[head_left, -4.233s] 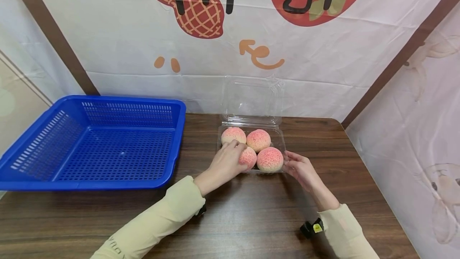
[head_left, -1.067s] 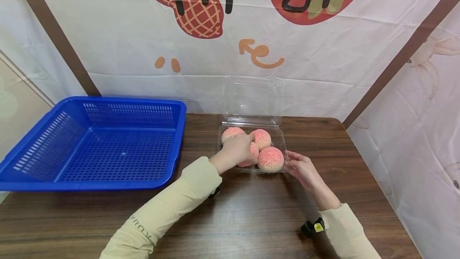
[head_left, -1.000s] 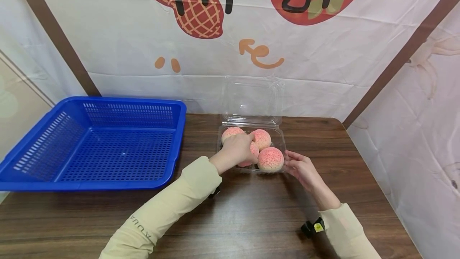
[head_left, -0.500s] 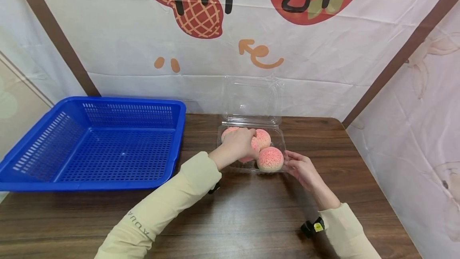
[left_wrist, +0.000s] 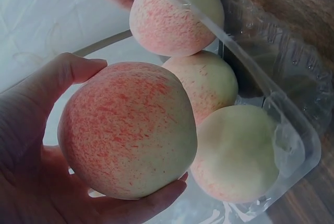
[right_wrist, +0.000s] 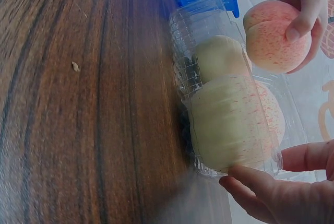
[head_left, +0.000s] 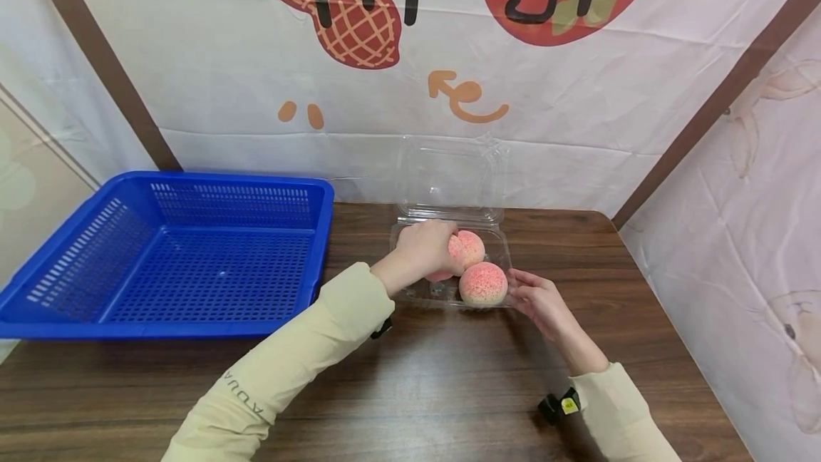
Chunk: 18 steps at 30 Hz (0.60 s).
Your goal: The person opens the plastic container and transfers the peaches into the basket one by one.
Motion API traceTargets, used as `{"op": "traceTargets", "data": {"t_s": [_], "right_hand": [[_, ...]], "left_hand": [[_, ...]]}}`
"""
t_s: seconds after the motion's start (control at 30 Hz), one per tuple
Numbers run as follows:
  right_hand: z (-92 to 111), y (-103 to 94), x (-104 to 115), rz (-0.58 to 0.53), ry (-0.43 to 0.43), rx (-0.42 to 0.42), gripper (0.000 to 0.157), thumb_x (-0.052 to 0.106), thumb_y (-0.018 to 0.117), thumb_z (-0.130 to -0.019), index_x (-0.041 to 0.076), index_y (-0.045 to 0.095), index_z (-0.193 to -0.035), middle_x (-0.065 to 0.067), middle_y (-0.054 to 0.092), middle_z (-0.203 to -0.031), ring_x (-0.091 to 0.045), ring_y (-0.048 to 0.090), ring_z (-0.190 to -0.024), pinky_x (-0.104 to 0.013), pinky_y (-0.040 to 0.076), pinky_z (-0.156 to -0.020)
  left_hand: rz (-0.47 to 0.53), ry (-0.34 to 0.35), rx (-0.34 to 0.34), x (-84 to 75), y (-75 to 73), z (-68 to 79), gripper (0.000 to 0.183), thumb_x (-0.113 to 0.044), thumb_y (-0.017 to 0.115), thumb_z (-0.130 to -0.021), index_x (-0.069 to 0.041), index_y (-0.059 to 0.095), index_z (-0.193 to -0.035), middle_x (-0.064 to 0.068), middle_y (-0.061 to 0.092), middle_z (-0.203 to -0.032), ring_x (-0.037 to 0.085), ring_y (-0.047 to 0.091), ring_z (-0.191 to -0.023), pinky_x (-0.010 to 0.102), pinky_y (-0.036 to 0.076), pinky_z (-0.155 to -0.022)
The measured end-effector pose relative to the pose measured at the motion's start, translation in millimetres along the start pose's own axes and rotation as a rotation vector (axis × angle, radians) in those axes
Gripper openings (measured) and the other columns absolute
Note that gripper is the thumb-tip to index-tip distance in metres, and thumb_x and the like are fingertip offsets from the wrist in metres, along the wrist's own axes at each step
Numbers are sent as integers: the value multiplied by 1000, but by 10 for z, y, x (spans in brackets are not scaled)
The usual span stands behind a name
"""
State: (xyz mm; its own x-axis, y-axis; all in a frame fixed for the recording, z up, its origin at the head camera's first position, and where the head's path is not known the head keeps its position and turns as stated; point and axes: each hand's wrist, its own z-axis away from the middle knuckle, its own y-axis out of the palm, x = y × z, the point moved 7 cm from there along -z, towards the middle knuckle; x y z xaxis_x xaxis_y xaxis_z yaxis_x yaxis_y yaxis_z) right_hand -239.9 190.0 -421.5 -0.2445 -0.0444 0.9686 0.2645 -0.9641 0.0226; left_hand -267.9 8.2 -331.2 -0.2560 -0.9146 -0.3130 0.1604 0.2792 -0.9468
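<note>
My left hand grips a peach, pale with red speckles, its thumb on one side and fingers curled round the other. In the right wrist view this peach is held up above the clear plastic clamshell box. Three other peaches sit in the box; in the head view one is at front right and another behind it, while the third is hidden behind my left hand. My right hand pinches the right side of the box near its rim, thumb and fingers at the edge.
The clamshell's lid stands open against the white printed backdrop. A large blue plastic basket with slotted walls is to the left on the brown wooden table. A tiny light crumb lies on the table.
My left hand has closed round the front left peach and raised it out of its place, up and back, baring the box's front left corner. The right hand has stayed on the box.
</note>
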Motion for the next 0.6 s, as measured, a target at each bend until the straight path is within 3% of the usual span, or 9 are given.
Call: {"op": "traceTargets", "data": {"t_s": [0.33,0.6], "right_hand": [[-2,8,-4,-4,6,2,50,-7,32,-91,-16,14,-138,-34,22,-140,-34,26,-129,-32,39,-96],[-9,-1,-11,5,8,3,50,-7,31,-91,-15,14,-138,-34,22,-140,-34,25,-129,-28,41,-93]], "left_hand": [[-12,2,11,-17,-112,4,59,-49,73,-66,-17,58,-114,1,61,-107,18,56,-94,40,47,-73],[-34,15,-1,-20,-243,24,51,-38,73,-68,-17,58,-112,1,62,-105,19,57,-90,38,48,-69]]}}
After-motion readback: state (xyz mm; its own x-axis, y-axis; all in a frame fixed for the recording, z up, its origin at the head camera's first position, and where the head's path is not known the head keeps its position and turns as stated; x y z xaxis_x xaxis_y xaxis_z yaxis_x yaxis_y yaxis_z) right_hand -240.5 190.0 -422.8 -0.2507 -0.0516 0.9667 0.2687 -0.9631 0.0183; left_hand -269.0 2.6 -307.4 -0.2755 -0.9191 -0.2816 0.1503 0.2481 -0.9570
